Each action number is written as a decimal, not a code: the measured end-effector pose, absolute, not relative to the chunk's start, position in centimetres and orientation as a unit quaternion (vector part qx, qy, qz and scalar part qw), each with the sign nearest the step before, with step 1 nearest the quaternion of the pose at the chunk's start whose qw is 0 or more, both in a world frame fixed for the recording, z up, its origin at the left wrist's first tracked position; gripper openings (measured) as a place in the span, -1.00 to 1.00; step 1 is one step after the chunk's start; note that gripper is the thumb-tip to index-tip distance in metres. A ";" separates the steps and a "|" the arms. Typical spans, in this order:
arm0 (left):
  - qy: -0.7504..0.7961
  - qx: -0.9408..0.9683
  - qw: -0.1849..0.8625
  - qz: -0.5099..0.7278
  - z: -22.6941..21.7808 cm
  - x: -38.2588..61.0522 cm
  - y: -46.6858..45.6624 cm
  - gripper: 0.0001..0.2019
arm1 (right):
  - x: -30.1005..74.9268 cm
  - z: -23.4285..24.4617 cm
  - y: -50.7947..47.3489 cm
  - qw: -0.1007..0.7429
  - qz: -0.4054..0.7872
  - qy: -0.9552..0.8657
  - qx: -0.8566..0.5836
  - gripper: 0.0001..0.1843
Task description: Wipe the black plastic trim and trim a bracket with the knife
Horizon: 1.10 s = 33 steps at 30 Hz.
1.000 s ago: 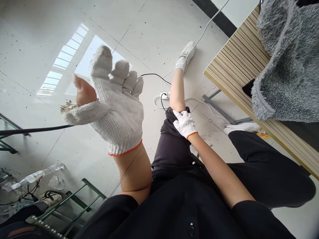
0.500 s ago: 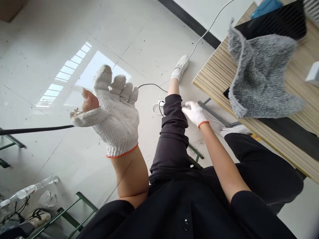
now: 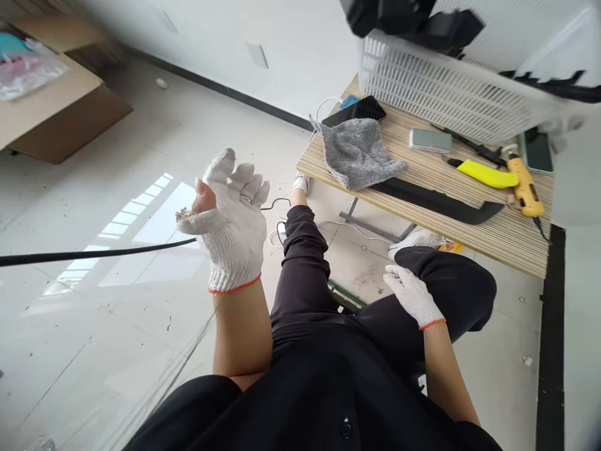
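Note:
My left hand (image 3: 237, 225) is raised over the floor in a white knit glove with an orange cuff. Its palm faces up and the fingers are loosely spread, with nothing in them. The bare thumb pokes through the frayed glove. A long black strip (image 3: 98, 255) reaches from the left edge to behind this hand; whether they touch, I cannot tell. My right hand (image 3: 413, 294), gloved alike, is by my right thigh, fingers loosely extended, with nothing visible in it. Nearest to it is the wood-grain table (image 3: 498, 247), where a grey cloth (image 3: 359, 153) lies beside a long black trim piece (image 3: 436, 200).
On the table are a yellow-handled knife (image 3: 488, 174), a yellow power tool (image 3: 523, 185), a grey-white block (image 3: 431, 140) and a white basket (image 3: 441, 88). A cardboard box (image 3: 70, 106) stands far left. White cable (image 3: 359, 230) trails under the table.
The view has swung up and right, showing more of the table. My right hand has moved from beside my left leg to my right thigh. My left hand stays raised and spread.

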State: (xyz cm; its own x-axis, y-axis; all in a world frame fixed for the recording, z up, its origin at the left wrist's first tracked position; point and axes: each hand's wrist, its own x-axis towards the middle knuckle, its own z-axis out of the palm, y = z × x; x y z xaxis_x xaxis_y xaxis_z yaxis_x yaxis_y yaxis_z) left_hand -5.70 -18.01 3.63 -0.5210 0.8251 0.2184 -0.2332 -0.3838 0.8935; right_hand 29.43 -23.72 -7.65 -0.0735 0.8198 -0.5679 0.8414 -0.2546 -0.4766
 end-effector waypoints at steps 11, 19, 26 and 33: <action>0.409 0.436 0.302 0.742 5.2 -0.2 -20.6 -0.32 | 34.0 -4.1 -29.6 -0.162 -0.405 0.601 0.670 -0.60; 0.425 0.404 0.318 0.745 3.4 -1.4 -18.4 -0.31 | 34.5 -5.1 -29.5 -0.219 -0.392 0.581 0.678 -0.57; 0.414 0.334 0.355 0.769 0.1 -2.6 -14.7 -0.31 | 30.1 -1.2 -22.9 -0.343 -0.282 0.663 0.603 -0.66; 0.396 0.384 0.344 0.760 -2.0 -2.4 -10.8 -0.37 | 19.4 3.5 -8.5 -0.271 -0.032 0.823 0.499 -0.53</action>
